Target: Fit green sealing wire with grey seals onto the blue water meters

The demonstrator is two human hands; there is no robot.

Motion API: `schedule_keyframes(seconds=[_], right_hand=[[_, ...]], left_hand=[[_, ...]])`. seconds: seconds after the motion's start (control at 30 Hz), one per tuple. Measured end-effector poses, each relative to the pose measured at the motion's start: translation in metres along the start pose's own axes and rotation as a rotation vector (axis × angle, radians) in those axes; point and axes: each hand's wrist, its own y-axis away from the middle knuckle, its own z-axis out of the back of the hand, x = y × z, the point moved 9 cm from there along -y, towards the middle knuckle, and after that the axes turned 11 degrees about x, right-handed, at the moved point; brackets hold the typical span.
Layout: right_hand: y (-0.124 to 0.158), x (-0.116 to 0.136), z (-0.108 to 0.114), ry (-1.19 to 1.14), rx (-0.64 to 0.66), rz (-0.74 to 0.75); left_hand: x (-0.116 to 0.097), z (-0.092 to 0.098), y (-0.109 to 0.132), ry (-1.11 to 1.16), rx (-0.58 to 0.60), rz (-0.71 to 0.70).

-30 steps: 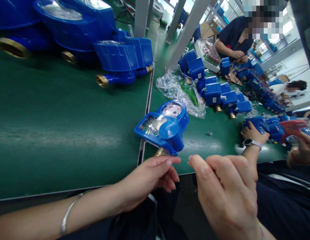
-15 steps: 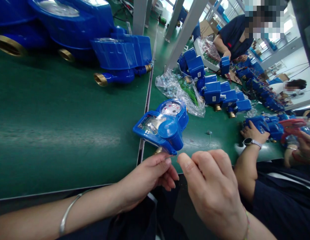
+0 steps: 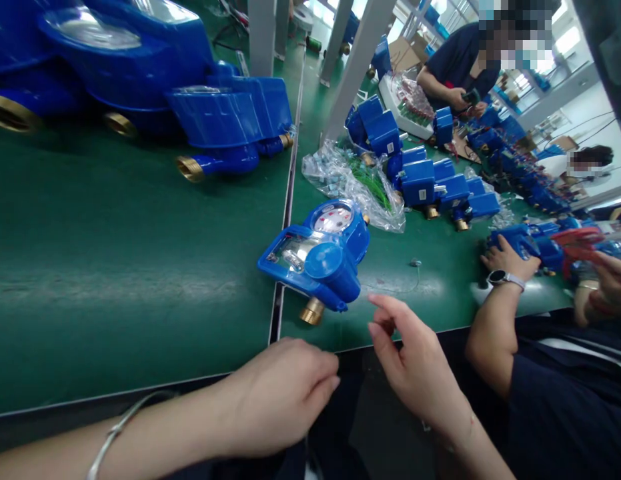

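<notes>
A blue water meter [image 3: 347, 287] with a round dial and a clear-windowed box rests on the green table, its brass fitting [image 3: 311, 311] facing me. My left hand [image 3: 290, 393] is just below that fitting, apart from it, over the table's front edge. Its fingers are curled and pressed together; anything inside them is hidden. To the right of the meter, my right hand [image 3: 410, 353] has its index finger and thumb apart, with nothing visible between them. The index fingertip is near the meter's lower right side, not touching it.
Larger-looking blue meters [image 3: 215, 120] stand at the left. Behind are a plastic bag of green wires [image 3: 363, 177] and rows of meters [image 3: 417, 177]. A small seal on a thin wire [image 3: 415, 263] lies to the right. A co-worker's hand [image 3: 510, 260] touches meters; another person sits across.
My left hand has come away from the meter's fitting and turned back upward, leaving the fitting in view. My right hand has gone from a closed fist to parted fingers.
</notes>
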Motion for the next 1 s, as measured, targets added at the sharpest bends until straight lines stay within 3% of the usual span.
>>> schedule_keyframes(seconds=[0.1,0.23,0.33,0.47,0.57,0.67,0.8,1.0], right_hand=[[0.020,-0.033,-0.013,-0.284,-0.068,-0.109],[0.041,-0.054,-0.034,-0.774,-0.212,-0.182],[0.046,-0.045,-0.043,-1.054,-0.236,-0.114],[0.046,-0.035,-0.040,-1.325,-0.321,-0.044],[0.042,-0.036,-0.042,-1.536,-0.400,-0.073],[0.036,-0.032,-0.049,-1.702,-0.356,-0.092],[0.034,-0.015,-0.049,-1.647,-0.270,0.022],[0.033,0.003,-0.054,-1.292,-0.265,0.128]], left_hand=[[-0.018,0.017,0.019,-0.304,-0.063,-0.060],[-0.050,0.038,0.034,-0.352,-0.285,-0.323],[-0.065,0.030,0.032,-0.353,-0.235,-0.557],[-0.063,0.017,0.018,-0.281,-0.095,-0.658],[-0.057,0.022,0.013,-0.151,-0.152,-0.665],[-0.047,0.025,0.010,-0.114,-0.249,-0.599],[-0.042,0.024,0.009,-0.178,-0.292,-0.529],[-0.059,0.029,0.012,-0.188,-0.355,-0.653]])
